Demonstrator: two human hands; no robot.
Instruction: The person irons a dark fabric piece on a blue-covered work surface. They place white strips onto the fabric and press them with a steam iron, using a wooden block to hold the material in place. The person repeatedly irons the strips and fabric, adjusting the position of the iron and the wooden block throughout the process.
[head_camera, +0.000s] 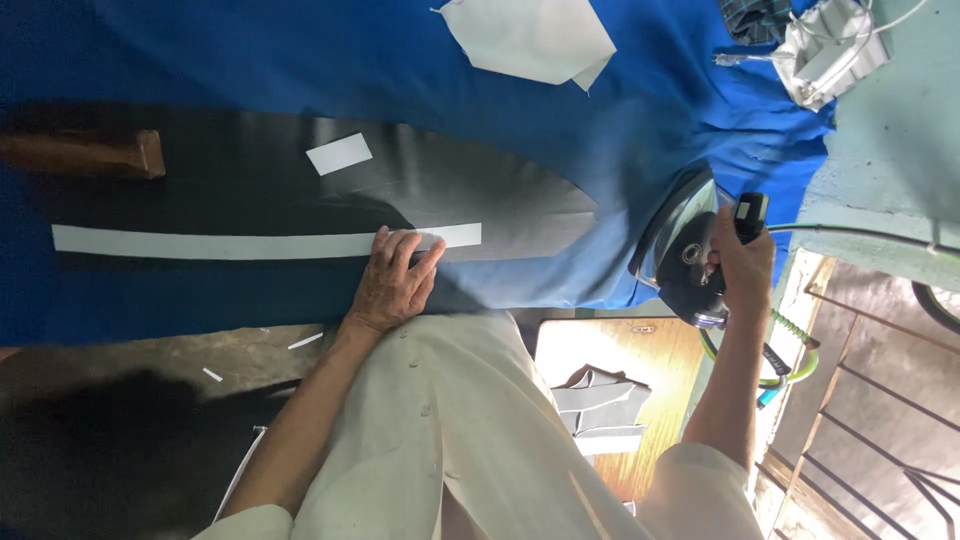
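My left hand (393, 280) lies flat on a long white strip (215, 243) that runs across a dark grey cut piece of fabric (300, 200). The fabric is spread on a blue cloth-covered table (250, 60). My right hand (742, 265) grips the black handle of a clothes iron (685, 250), which stands tilted on its heel at the table's right end, soleplate facing the fabric. A small white rectangle (339, 153) lies on the dark fabric above the strip.
A larger white cut piece (530, 38) lies at the top of the blue cloth. A brown wooden block (85, 153) sits at left. Folded grey pieces (600, 405) rest on a wooden stool. The iron's green cord (790, 335) hangs at right, near a metal grille (880, 420).
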